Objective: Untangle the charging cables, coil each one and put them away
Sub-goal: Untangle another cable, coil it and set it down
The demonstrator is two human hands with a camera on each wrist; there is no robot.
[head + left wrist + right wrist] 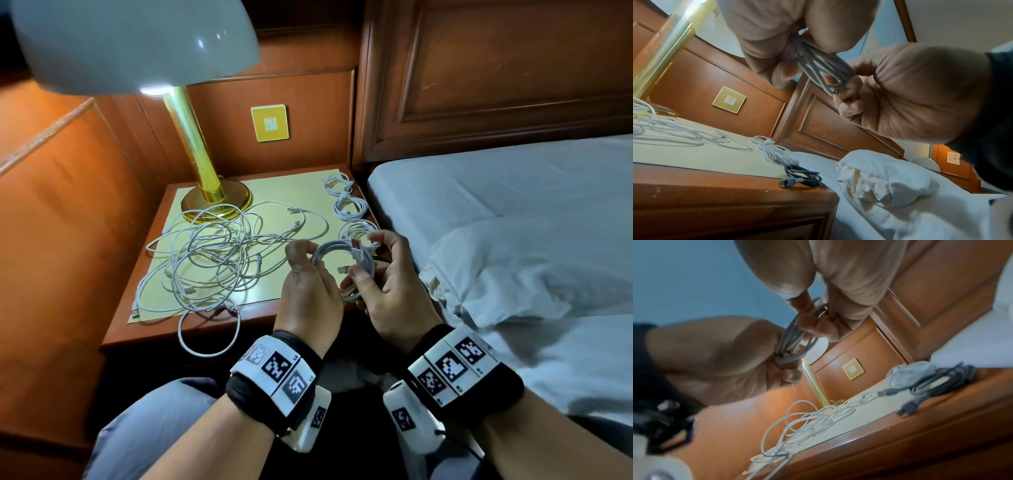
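Both hands hold one white cable that is wound into a ring (337,255), up in the air just above the near right part of the bench (144,318). The left hand (308,291) has its fingers curled round the left side of the ring. The right hand (387,284) pinches the other side, with thumb and fingers closed on the strands. So both grips are closed on the same ring. Two hands are likely needed because a wound cable springs open if one side is let go. A plug end (356,245) sticks up at the top of the ring, so the last bit is probably being tucked in to keep the loops together.

Along the right edge of the bench lie small finished white coils (349,205) in a row, and a dark coil (803,177) sits nearest the front corner. They look set apart there so they do not get mixed up again.

The messy pile of loose white cables (212,260) is spread over the middle and left of the bench, beside the foot of the gold lamp (191,144). One loop hangs over the front edge. That pile still needs sorting, so I think the job is about half done.
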